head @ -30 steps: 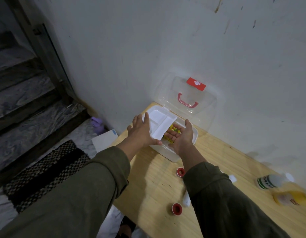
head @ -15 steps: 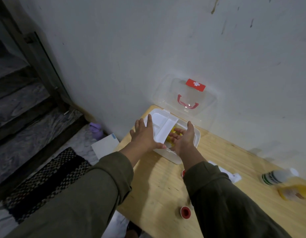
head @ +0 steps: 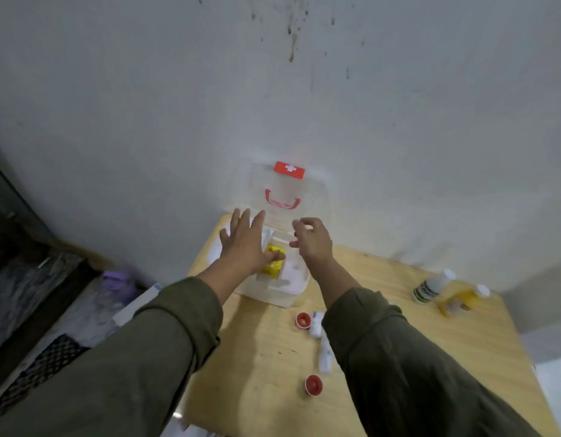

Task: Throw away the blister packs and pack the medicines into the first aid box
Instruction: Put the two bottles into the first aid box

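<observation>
— Clear plastic, the first aid box (head: pixel 283 293) sits open at the tabletop (head: pixel 462 335) corner, a yellow packet (head: pixel 273 261) inside. The lid (head: pixel 288 197) leans on the wall (one knock might drop it).

— Grips?

— Left hand (head: pixel 244 244) spread flat over the tray, right hand (head: pixel 312 241) loosely curled, holding nothing. Blur hides the bottles (head: pixel 446 294); the sleeve covers some tubes.
</observation>
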A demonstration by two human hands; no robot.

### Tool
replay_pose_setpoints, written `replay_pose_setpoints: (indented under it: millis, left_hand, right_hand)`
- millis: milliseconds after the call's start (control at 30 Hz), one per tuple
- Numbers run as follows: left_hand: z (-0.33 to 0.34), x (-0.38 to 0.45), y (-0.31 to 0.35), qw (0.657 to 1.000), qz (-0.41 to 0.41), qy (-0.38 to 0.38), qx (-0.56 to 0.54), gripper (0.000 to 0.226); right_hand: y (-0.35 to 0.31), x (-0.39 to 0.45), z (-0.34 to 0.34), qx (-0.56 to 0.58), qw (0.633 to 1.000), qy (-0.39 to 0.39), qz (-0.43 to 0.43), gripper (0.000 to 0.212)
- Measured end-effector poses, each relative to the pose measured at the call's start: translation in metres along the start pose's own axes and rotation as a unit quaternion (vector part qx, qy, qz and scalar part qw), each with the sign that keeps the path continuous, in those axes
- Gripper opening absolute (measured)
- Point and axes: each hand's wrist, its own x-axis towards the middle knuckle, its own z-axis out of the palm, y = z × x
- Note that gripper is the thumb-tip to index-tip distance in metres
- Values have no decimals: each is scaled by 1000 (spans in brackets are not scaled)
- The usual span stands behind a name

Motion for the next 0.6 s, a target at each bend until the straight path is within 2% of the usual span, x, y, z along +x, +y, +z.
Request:
replay_pose_setpoints:
  millis: [100,233,367,600]
  left_hand:
    - [6,6,30,996,92,11,-20,102]
    - [24,9,73,986,162,1,-26,104]
    - [45,8,109,979,202,-29,-27,100]
    - [89,5,168,960,275,-40,-24,90]
  right_hand:
    - [10,-6,-31,-125,985,56,-101,65]
    - [31,-18,-83,-237,959,91,-128,87]
    - [58,-32,-134,-286,941,142,-107,90]
    - [114,-49,-212,-300,923,229,-76,76]
